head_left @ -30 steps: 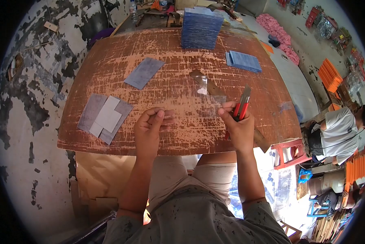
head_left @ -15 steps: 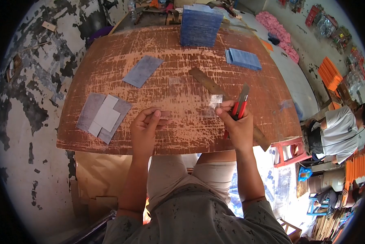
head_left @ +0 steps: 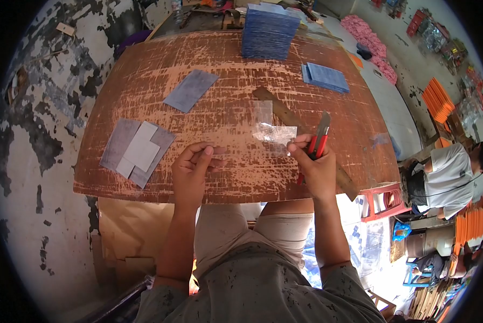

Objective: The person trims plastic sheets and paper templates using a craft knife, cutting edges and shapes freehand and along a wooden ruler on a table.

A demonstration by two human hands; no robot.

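My right hand is closed on a red cutter knife, blade up, and also pinches the corner of a clear plastic piece that shines over the board. My left hand hovers near the front edge, fingers curled and thumb near the index finger; whether it holds anything thin and clear I cannot make out. Left of it, a white card shape lies on grey-blue sheets. A metal ruler runs diagonally behind the plastic and under my right hand.
The scratched brown board bears a tall blue stack, a small blue pile and a single grey-blue sheet. A red stool stands at the right edge. Beyond it, a person in a white shirt is at work.
The clear plastic piece has turned and now shows more of its shape beside my right hand. My left hand has shifted slightly left since the first frame. The knife stays in my right hand.
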